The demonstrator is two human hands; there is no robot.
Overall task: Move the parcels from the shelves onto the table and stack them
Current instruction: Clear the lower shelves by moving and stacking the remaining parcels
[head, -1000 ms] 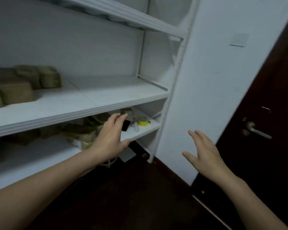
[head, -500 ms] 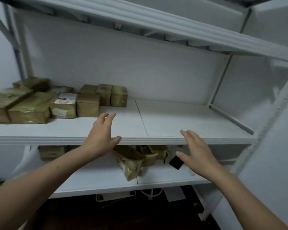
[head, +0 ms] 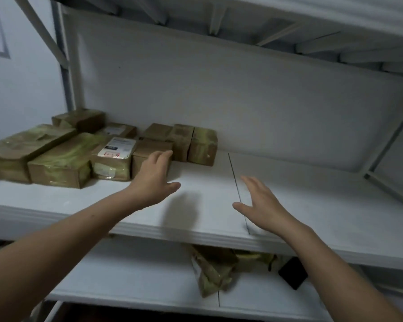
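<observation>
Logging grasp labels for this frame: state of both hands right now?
Left hand: open, empty, fingertips at a small brown parcel on the middle shelf.
Right hand: open, empty, over the shelf.

A white middle shelf (head: 289,194) carries a cluster of brown taped parcels (head: 63,159) at its left end, 1 of them topped with a white printed label (head: 116,147). The left hand (head: 153,182) reaches over the shelf with its fingers (head: 163,156) spread, at the front of a small plain box (head: 149,149); contact cannot be told. The right hand (head: 258,203) hovers spread and empty above the bare board. On the lower shelf (head: 137,275) lie crumpled parcels (head: 209,270) and a black flat item (head: 292,273).
</observation>
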